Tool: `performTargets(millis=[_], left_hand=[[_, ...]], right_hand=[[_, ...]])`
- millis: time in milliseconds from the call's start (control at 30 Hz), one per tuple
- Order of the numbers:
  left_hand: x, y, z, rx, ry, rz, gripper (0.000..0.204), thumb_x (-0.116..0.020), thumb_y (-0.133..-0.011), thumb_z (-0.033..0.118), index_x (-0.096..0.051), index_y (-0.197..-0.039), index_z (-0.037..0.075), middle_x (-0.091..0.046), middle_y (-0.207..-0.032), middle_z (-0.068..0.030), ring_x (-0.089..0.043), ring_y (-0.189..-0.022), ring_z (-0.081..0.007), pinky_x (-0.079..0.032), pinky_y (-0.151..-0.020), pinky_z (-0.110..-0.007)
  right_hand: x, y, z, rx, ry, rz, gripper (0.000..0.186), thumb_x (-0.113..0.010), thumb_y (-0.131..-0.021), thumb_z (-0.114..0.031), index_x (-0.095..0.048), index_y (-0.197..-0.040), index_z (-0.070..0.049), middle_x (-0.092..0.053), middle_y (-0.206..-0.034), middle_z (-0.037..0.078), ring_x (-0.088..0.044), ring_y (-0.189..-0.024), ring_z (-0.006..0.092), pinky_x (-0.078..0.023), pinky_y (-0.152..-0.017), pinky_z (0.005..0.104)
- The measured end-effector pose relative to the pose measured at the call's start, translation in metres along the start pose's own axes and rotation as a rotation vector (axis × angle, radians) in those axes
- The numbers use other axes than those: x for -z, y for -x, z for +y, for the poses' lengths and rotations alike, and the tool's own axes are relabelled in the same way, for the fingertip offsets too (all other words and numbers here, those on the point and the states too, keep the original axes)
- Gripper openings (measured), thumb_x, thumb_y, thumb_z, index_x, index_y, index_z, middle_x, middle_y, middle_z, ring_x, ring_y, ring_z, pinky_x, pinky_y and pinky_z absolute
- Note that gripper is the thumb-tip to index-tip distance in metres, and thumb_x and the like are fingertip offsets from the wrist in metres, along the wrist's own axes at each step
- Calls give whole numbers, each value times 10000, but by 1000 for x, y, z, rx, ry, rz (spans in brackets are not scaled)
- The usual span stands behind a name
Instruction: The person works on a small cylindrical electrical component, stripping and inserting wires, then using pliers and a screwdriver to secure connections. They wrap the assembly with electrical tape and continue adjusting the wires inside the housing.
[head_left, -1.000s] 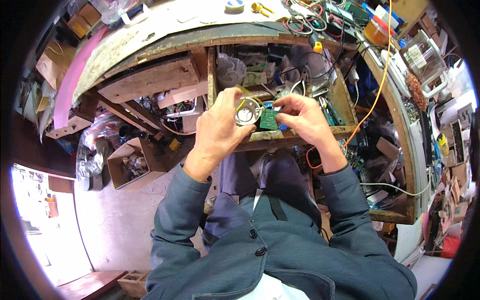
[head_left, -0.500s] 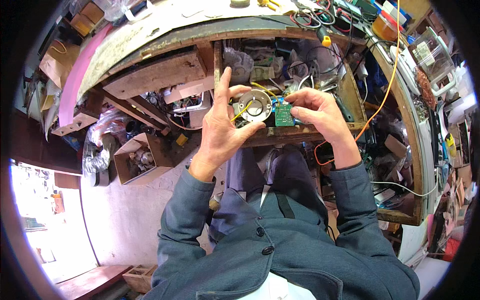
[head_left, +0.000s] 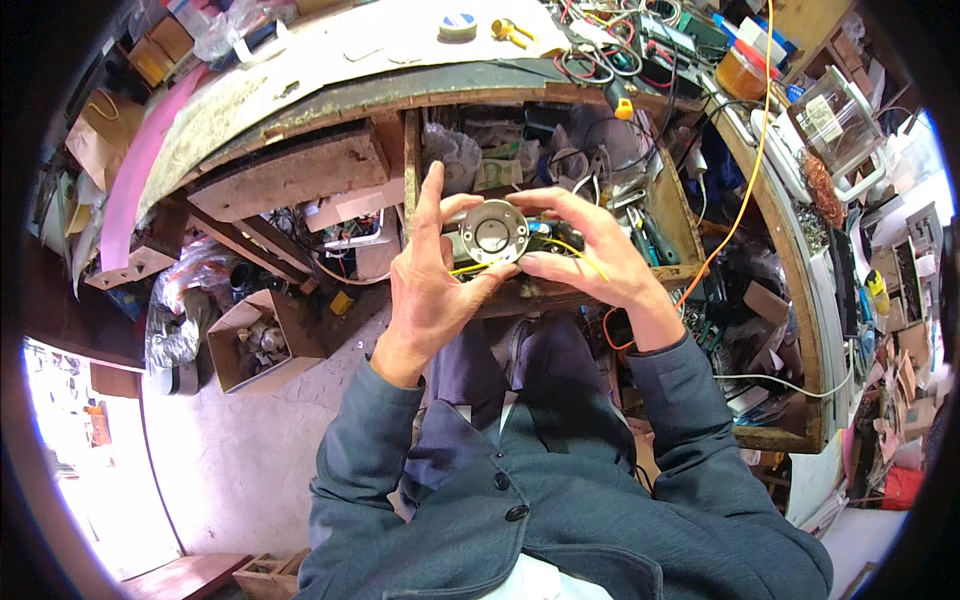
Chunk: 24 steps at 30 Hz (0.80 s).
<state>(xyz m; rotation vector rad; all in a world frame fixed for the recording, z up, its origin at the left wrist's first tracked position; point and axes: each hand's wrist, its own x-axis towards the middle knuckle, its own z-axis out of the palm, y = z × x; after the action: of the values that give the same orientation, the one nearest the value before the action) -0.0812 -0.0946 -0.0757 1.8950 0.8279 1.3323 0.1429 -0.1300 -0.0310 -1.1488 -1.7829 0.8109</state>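
Note:
Over the open wooden drawer [head_left: 525, 298], both my hands are at a round silvery metal part [head_left: 492, 211]. It has a ring-shaped centre and small holes around its flat face. My left hand [head_left: 425, 270] grips its left side, thumb along the lower edge and forefinger pointing up. My right hand [head_left: 610, 258] closes on its right side, thumb below and fingers above. A yellow wire [head_left: 580, 252] runs out from the part past my right thumb, and another yellow piece shows at its lower left. The green circuit board is out of sight.
The drawer holds a clear plastic bag [head_left: 455, 155], cables and screwdrivers [head_left: 655, 240]. On the bench behind lie a tape roll [head_left: 458, 27] and tangled leads [head_left: 600, 65]. An orange cable [head_left: 745, 215] hangs down at the right. A cardboard box [head_left: 265, 345] stands on the floor at left.
My right hand has moved from the green circuit board to the round metal part, and the board has gone from sight. The yellow wire now sticks out to the right. The view has shifted slightly.

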Motion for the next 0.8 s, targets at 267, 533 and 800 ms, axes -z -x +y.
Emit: performTargets(millis=[267,533,800], left_hand=[[-9,-3,-10,-72,132,-9,1246,-944,-767,3,-141,-1716,72,-615,-1441,-181,-727,-1095,-185,-633,-886,-290],[-6,-7,-6,-9,31,-5,1142,-976,-755,179,-301,-1666,47,-692,-1392,-150,-758,-1146,-296,-620,-960,-383],[-10,-7,-11,-62,28,37,1053,-970,-768,186,-376,-1626,41,-724,-1348,-130,-749,-1167,-291,-608,-972,-385]], right_hand=[[-9,-8,6,-93,-159,52,330,-752,-1003,-144,-710,-1303,-13,-775,-1182,83,-714,-1055,139,-568,-940,312],[-14,-9,14,-58,-128,120,323,-755,-997,-134,-714,-1293,-12,-786,-1158,89,-724,-1023,139,-571,-934,316],[-4,-7,-2,-109,-61,58,443,-795,-961,-209,-684,-1346,-21,-765,-1198,105,-720,-1104,189,-551,-998,357]])
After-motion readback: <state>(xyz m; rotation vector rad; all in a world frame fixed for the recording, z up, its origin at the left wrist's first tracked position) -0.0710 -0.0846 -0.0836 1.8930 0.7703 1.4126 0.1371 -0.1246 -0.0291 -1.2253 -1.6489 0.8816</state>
